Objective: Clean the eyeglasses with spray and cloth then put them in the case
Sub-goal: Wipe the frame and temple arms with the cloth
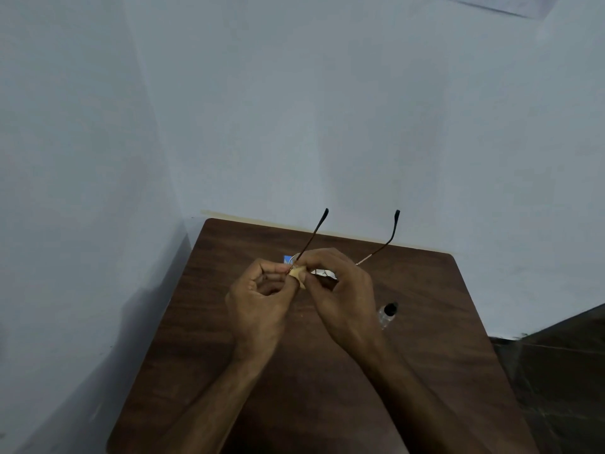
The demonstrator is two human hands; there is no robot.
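Over the dark wooden bench (229,244) the left hand (258,296) pinches the thin wire-framed eyeglasses (325,216), the right hand (340,290) seemingly pinches a pale cloth (298,276) to a lens, where hard rubbing could bend them.

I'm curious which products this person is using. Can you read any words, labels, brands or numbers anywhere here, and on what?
No text here can be read.
On the spray bottle, clear with a black cap: no legible label.
On the blue item behind the left hand: mostly hidden, any print too blurred to read.
On the eyeglasses and the cloth: no marking visible.
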